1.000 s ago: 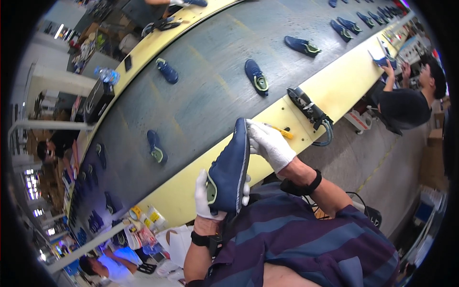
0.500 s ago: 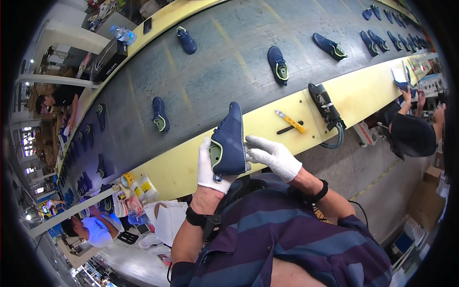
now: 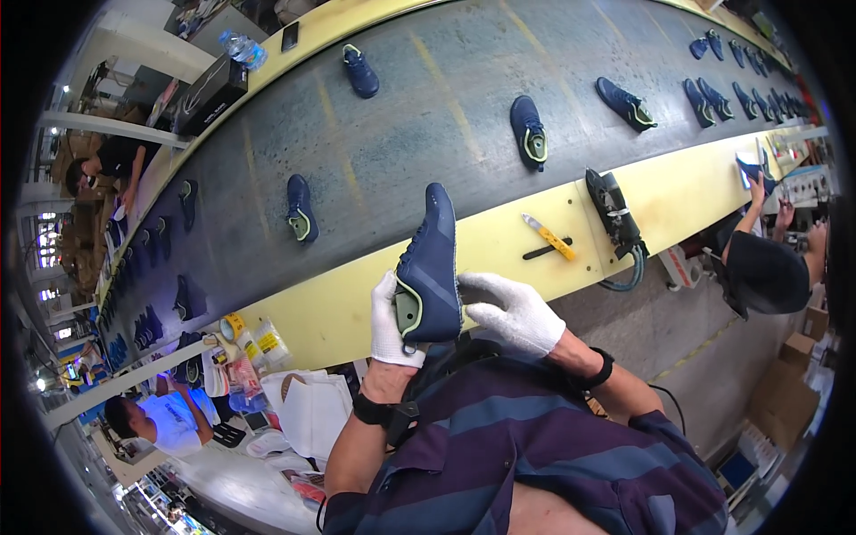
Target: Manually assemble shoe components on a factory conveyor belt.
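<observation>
A navy blue shoe [image 3: 433,276] with a pale green collar lining is tilted on its side in front of my chest, toe pointing away from me. My left hand [image 3: 390,325], in a white glove, grips it around the heel and opening; some of its fingers are hidden behind the shoe. My right hand [image 3: 515,314], also white-gloved, is beside the sole edge with fingers stretched toward it and apart. Its fingertips are at the sole; whether they press on it I cannot tell. A yellow utility knife [image 3: 549,237] lies on the ledge beyond my right hand.
Past the yellow ledge [image 3: 330,325] runs a dark conveyor belt [image 3: 401,134] carrying several navy shoes [image 3: 530,132]. A black tool with hoses [image 3: 613,212] lies on the ledge. White paper sheets [image 3: 312,410] and a tape roll [image 3: 233,325] are at left. Co-workers sit on both sides.
The shoe in my left hand has turned slightly more upright and its heel is lower. My right hand stays near the sole, fingers slightly lower. The whole view has shifted a little.
</observation>
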The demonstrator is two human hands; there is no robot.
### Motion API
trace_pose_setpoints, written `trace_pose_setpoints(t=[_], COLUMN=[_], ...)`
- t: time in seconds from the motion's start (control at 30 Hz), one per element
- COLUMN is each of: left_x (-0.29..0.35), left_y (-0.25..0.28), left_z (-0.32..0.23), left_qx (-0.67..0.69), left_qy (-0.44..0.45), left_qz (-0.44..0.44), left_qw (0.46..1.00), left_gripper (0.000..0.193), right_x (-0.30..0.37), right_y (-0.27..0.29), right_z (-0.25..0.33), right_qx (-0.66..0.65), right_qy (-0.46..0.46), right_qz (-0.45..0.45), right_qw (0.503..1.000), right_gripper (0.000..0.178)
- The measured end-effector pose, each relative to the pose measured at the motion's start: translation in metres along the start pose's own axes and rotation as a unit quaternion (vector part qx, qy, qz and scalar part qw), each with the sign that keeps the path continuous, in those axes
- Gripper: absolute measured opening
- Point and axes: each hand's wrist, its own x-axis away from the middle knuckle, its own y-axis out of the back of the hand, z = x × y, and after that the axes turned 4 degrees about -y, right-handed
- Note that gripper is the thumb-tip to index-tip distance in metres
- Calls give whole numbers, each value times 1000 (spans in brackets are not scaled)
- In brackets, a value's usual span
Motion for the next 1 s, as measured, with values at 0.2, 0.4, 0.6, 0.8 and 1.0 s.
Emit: trace_pose_setpoints(t=[0.2,0.4,0.6,0.8,1.0], left_x=[2,-8,-52,-129,-171], left_y=[15,39,102,156,171], left_z=[-10,-13,3,54,93], left_qx=[-9,-51,-153,-129,-511], left_qy=[-59,-71,-87,78,-6], left_qz=[-4,-5,-4,-5,14], left_qw=[998,996,984,989,860], left_gripper=[44,40,48,56,67], right_x=[-11,-22,-48,-87,-87], right_y=[-7,-11,14,217,320], right_z=[7,-8,-45,-134,-177], right_qx=[64,83,204,524,469], right_qy=[-29,-51,-55,92,-54], right_qz=[0,-3,-24,-429,-409], right_qw=[998,995,977,730,781], right_gripper=[41,39,40,38,46])
